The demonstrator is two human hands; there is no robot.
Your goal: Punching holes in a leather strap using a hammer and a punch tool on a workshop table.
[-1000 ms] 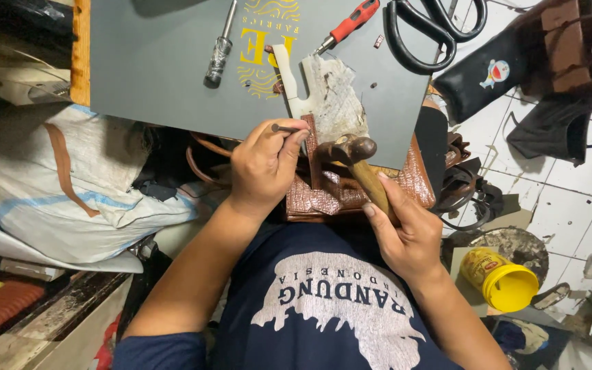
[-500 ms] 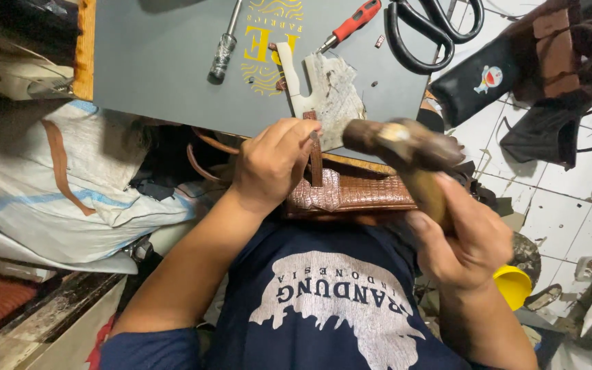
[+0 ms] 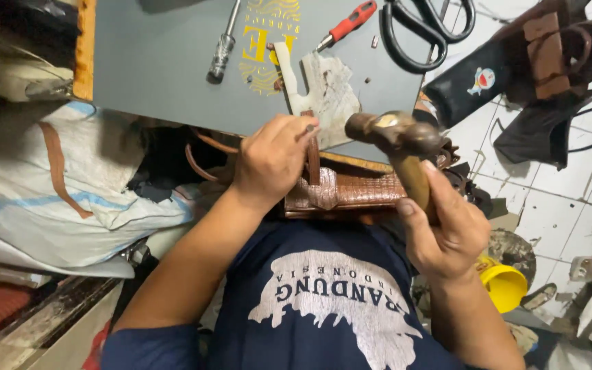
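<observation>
A brown textured leather bag (image 3: 358, 192) lies on my lap against the edge of a grey board (image 3: 166, 62). My left hand (image 3: 272, 161) pinches a small punch or nail upright on the bag's narrow brown strap (image 3: 314, 159). My right hand (image 3: 447, 229) grips the wooden handle of a hammer (image 3: 402, 144), its metal head raised above the bag, to the right of my left hand. A pale scrap of worn material (image 3: 327, 92) rests on the board just behind the strap.
On the board lie a screwdriver with a clear handle (image 3: 222, 48), a red-handled tool (image 3: 347, 24) and black scissors (image 3: 423, 27). Dark leather pieces (image 3: 536, 75) sit on the white tiled floor at right. A yellow can (image 3: 505, 284) stands near my right forearm. White sacks (image 3: 49, 185) fill the left.
The hammer has gone from resting on the bag to lifted up in my right hand. My left hand stays on the strap, holding the small tool in place.
</observation>
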